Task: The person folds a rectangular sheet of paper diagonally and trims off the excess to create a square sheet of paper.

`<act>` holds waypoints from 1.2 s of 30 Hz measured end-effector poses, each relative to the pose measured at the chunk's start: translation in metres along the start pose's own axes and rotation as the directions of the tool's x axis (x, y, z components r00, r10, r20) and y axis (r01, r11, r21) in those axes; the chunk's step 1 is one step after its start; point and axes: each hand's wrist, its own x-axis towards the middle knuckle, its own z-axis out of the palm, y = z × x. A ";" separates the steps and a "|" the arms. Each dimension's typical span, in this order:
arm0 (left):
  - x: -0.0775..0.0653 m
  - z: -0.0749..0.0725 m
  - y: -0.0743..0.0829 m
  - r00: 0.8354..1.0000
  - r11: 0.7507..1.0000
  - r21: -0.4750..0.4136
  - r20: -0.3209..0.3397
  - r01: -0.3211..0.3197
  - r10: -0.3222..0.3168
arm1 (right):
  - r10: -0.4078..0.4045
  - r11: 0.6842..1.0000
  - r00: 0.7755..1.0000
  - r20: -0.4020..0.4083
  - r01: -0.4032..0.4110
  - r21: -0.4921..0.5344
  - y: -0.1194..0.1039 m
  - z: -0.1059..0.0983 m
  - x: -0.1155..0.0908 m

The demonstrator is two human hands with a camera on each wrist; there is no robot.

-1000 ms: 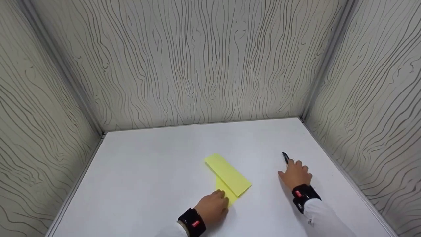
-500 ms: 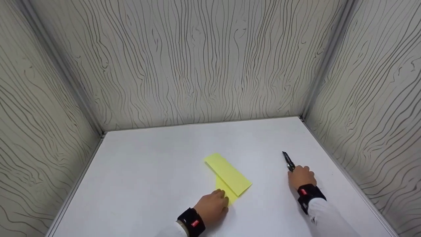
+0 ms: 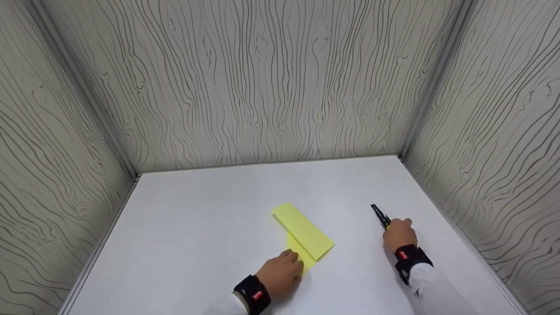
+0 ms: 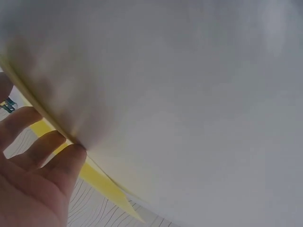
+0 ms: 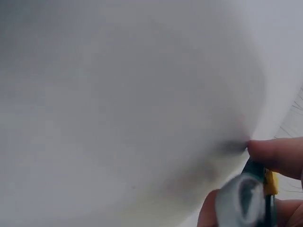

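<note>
Near the middle of the table lies a sheet of yellow paper (image 3: 304,231), folded so that a long flap covers part of it. My left hand (image 3: 280,273) rests on its lower near part; in the left wrist view the fingers (image 4: 68,161) press down along the paper. Off to the right, my right hand (image 3: 400,234) grips a dark utility knife (image 3: 379,213), whose front end points away and to the left. The right wrist view has the knife's silver end (image 5: 240,201) and a yellow part (image 5: 271,183) between thumb and fingers.
The white table (image 3: 197,218) is bounded by a back wall (image 3: 271,87) and side walls with wood-grain lines. The right wall (image 3: 494,131) stands near my right hand.
My right hand has closed around the utility knife's handle after reaching over it, and the knife's tip has swung slightly to the left. The left hand and paper have hardly moved.
</note>
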 end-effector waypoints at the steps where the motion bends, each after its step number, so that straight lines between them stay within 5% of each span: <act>1: 0.000 0.001 -0.001 1.000 1.000 0.006 0.000 -0.005 0.005 | -0.007 1.000 1.000 -0.006 0.007 0.009 -0.002 0.000 0.000; 7: -0.003 -0.002 0.001 0.999 1.000 0.010 -0.030 -0.020 0.020 | -0.081 0.995 0.996 -0.032 0.082 0.059 -0.018 -0.002 -0.004; 14: -0.005 -0.007 0.003 0.996 0.999 0.037 -0.081 -0.033 0.036 | -0.179 0.981 0.982 0.053 0.174 0.082 -0.038 -0.001 -0.015; 22: -0.007 -0.012 0.008 0.998 0.996 0.051 -0.016 0.068 -0.067 | -0.238 0.966 0.955 0.178 0.214 0.145 -0.064 0.007 -0.037; 27: -0.005 -0.009 0.008 0.996 0.993 0.075 0.017 0.088 -0.090 | -0.350 0.936 0.905 0.241 0.343 0.073 -0.076 0.007 -0.053; 36: -0.002 -0.010 0.008 0.991 0.991 0.051 0.051 0.123 -0.125 | -0.511 0.832 0.794 0.329 0.553 -0.043 -0.077 0.015 -0.071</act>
